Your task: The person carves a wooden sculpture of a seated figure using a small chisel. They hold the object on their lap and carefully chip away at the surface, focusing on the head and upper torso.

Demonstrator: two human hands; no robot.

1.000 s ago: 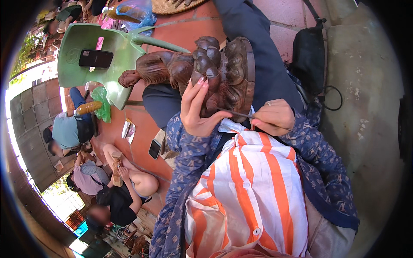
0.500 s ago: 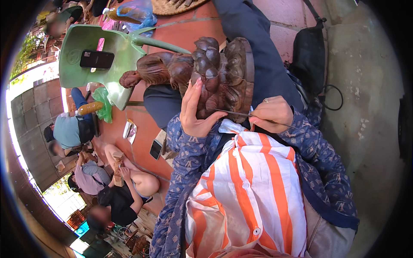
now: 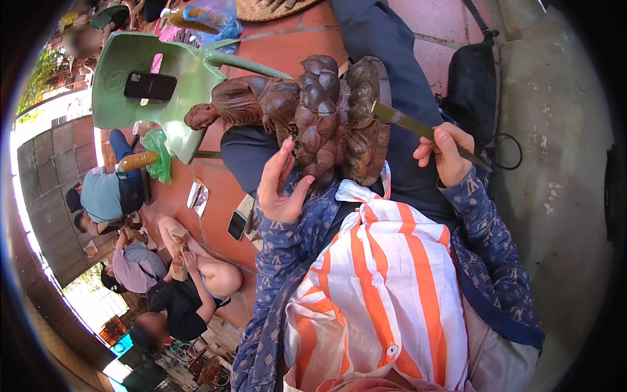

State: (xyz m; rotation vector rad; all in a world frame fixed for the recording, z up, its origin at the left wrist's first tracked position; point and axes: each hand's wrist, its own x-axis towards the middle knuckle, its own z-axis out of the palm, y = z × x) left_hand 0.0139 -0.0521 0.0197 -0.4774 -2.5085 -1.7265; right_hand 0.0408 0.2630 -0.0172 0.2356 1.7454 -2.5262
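A dark brown wooden carved statue [image 3: 318,117] lies on its side across my lap. Its head points left, and its round, lotus-like base [image 3: 371,124] faces right. My left hand [image 3: 282,186] is beside the statue's lower side, thumb and fingers apart, fingertips at or just by the wood; contact is unclear. Raised right of the base, my right hand [image 3: 449,153] pinches a long, flat olive-brown strip-shaped tool [image 3: 408,122]. The strip's pale end overlaps the base in view; whether it touches is unclear.
A green plastic chair [image 3: 140,62] with a phone [image 3: 150,86] on it stands at the left. Another phone [image 3: 237,225] lies on the tiled floor. A black bag [image 3: 471,88] is at the right. Other people [image 3: 179,304] sit at the far left, one holding a wooden piece.
My right hand has moved up and right, turning the tool from edge-on near my left thumb to broadside over the base. My left hand has drawn down and left from the statue.
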